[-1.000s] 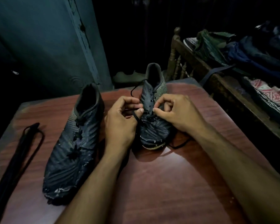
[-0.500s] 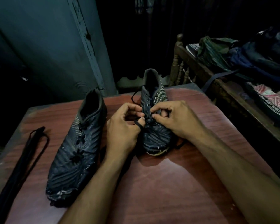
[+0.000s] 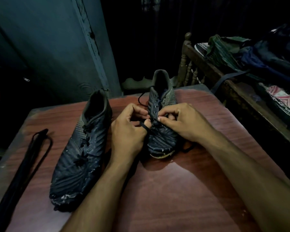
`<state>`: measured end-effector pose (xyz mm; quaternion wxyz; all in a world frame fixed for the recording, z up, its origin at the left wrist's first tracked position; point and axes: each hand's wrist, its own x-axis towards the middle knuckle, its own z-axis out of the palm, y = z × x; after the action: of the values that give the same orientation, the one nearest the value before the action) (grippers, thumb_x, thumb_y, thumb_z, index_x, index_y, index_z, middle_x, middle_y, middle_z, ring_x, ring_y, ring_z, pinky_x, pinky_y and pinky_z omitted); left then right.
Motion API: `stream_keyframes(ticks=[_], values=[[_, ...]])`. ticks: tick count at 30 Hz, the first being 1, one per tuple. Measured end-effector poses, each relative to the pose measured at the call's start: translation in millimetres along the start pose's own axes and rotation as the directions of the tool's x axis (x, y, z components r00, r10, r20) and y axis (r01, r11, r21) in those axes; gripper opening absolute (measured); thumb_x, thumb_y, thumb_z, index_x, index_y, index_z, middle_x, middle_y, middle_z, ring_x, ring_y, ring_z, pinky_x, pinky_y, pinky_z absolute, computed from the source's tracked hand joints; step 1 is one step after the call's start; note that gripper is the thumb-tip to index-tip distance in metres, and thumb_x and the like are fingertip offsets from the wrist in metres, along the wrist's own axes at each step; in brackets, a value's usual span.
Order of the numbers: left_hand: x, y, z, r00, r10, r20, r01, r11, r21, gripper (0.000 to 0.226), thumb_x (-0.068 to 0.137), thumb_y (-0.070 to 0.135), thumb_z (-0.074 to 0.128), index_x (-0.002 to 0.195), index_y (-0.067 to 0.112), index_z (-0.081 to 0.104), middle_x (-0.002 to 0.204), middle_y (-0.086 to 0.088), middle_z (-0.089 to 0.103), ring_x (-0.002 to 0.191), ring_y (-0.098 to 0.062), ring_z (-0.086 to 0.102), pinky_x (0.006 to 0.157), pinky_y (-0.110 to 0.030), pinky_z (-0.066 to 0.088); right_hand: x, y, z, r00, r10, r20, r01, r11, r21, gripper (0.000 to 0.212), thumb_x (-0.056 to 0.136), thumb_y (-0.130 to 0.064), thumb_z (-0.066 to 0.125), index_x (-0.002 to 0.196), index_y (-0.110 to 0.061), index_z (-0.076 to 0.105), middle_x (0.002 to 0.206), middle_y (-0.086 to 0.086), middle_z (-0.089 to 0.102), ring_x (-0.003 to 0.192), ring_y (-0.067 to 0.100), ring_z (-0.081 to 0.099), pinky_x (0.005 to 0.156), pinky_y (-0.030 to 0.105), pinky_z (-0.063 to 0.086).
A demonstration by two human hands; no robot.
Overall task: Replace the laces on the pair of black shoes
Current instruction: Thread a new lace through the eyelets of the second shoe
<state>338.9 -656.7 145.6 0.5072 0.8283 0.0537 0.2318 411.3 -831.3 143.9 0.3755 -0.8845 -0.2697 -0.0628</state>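
Two black shoes stand on a reddish wooden table [image 3: 182, 190]. The left shoe [image 3: 80, 151] is laced up its front. The right shoe [image 3: 161, 118] sits at the centre, with upper eyelets showing bare. My left hand [image 3: 127, 133] pinches a strand of the black lace [image 3: 144, 127] at the shoe's left side. My right hand [image 3: 186, 124] pinches the lace at the eyelets on the shoe's middle. A loop of lace trails on the table behind the shoe, and another bit shows by its right toe.
A bundle of spare black laces [image 3: 23, 168] lies along the table's left edge. A wooden bed frame [image 3: 224, 81] piled with clothes stands close on the right. A blue-green wall and door post [image 3: 90, 47] rise behind the table.
Both hands stay at the right shoe's eyelets, with the fingers shifted slightly along the lace. The view has tilted, so everything sits lower in the picture.
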Motion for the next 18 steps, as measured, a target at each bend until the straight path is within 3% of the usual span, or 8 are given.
stream_keyframes(ticks=[2, 9, 13, 18], values=[[0.4, -0.9, -0.1, 1.000, -0.002, -0.010, 0.002, 1.000, -0.002, 0.020, 0.080, 0.012, 0.079, 0.084, 0.027, 0.065, 0.086, 0.016, 0.072, 0.083, 0.001, 0.067, 0.075, -0.026, 0.055, 0.0, 0.2, 0.2, 1.000, 0.002, 0.006, -0.002, 1.000, 0.010, 0.017, 0.090, -0.029, 0.073, 0.085, -0.044, 0.070, 0.058, -0.015, 0.056, 0.054, 0.001, 0.050, 0.060, 0.028, 0.044], [-0.4, 0.3, 0.4, 1.000, 0.005, 0.007, -0.005, 1.000, 0.009, 0.019, 0.080, 0.011, 0.080, 0.085, 0.024, 0.066, 0.084, 0.015, 0.071, 0.082, 0.002, 0.066, 0.071, -0.017, 0.051, -1.1, -2.9, 1.0, 0.999, 0.042, 0.017, -0.042, 0.999, 0.030, 0.026, 0.088, -0.027, 0.076, 0.076, -0.048, 0.066, 0.056, -0.016, 0.055, 0.050, 0.000, 0.048, 0.056, 0.026, 0.040], [-1.0, 3.1, -0.1, 0.999, 0.039, 0.025, -0.040, 0.998, 0.040, 0.020, 0.079, 0.006, 0.079, 0.085, 0.020, 0.066, 0.082, 0.014, 0.070, 0.080, 0.002, 0.064, 0.067, -0.008, 0.044, -1.4, -3.8, 1.0, 0.998, 0.048, 0.032, -0.049, 0.998, 0.034, 0.017, 0.090, -0.031, 0.075, 0.080, -0.044, 0.070, 0.054, -0.013, 0.057, 0.049, 0.001, 0.048, 0.055, 0.025, 0.039], [-1.9, 3.8, -0.1, 0.996, 0.036, 0.076, -0.041, 0.998, 0.055, 0.020, 0.078, 0.013, 0.082, 0.088, 0.026, 0.071, 0.082, 0.014, 0.073, 0.078, 0.004, 0.066, 0.066, -0.012, 0.048, -1.7, -3.8, -0.2, 0.996, 0.052, 0.067, -0.055, 0.997, 0.045, 0.011, 0.090, -0.031, 0.075, 0.081, -0.037, 0.072, 0.052, -0.010, 0.053, 0.048, 0.002, 0.045, 0.055, 0.028, 0.037]])
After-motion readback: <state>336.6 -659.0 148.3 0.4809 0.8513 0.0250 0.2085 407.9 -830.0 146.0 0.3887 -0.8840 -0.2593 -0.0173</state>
